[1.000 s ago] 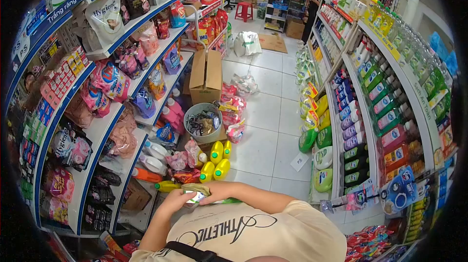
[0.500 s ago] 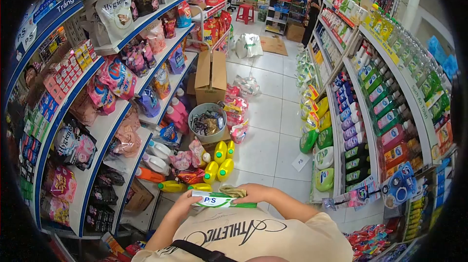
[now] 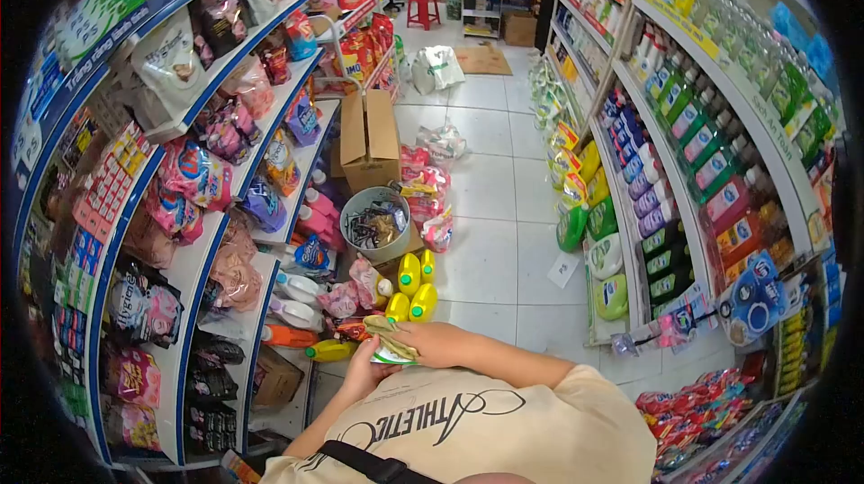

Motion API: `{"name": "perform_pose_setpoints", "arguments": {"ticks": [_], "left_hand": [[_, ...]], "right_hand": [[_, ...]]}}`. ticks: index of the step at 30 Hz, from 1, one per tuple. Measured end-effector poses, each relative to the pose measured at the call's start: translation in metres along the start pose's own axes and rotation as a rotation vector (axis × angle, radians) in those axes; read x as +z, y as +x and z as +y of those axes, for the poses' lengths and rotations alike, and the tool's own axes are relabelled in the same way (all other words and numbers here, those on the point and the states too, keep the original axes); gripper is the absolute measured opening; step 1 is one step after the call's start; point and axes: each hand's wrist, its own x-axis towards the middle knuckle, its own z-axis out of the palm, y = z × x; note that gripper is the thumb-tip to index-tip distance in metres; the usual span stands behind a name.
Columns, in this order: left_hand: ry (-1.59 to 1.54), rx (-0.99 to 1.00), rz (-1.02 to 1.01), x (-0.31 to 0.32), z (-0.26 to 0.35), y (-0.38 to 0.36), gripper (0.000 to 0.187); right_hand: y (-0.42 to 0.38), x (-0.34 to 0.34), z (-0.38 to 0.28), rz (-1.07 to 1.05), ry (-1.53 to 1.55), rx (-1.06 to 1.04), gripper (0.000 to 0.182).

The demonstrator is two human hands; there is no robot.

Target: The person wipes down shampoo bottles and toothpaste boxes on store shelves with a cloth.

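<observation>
Left grip (image 3: 362,373) clamps the box (image 3: 393,360) at left, likely to steady it. Right grip (image 3: 434,344) holds the cloth (image 3: 385,333) over it.

Shelves (image 3: 763,110) packed with bottles (image 3: 693,137) and pouches (image 3: 200,173) lined both sides of a tiled aisle (image 3: 484,245) in a household-goods shop.

One cloth (image 3: 385,331), one held carton (image 3: 393,357), one bucket (image 3: 393,244), four yellow bottles (image 3: 410,272) bunched near it, one red stool (image 3: 422,9).
</observation>
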Motion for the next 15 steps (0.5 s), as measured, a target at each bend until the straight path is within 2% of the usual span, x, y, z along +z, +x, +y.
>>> {"name": "perform_pose_setpoints", "arguments": {"ticks": [8, 11, 12, 15], "left_hand": [[-0.07, 0.083, 0.073, 0.023, -0.032, 0.012, 0.043], [-0.011, 0.188, 0.179, 0.054, -0.04, -0.001, 0.047], [-0.028, 0.191, 0.207, 0.053, -0.045, -0.003, 0.047], [-0.127, 0.175, 0.273, 0.065, -0.058, -0.017, 0.046]], "right_hand": [[-0.009, -0.028, 0.032, -0.081, 0.027, -0.089, 0.045], [-0.002, -0.009, 0.064, 0.098, -0.106, -0.353, 0.044], [-0.005, -0.012, 0.063, 0.014, -0.162, -0.313, 0.047], [-0.012, -0.002, 0.061, 0.077, -0.26, -0.374, 0.049]]}}
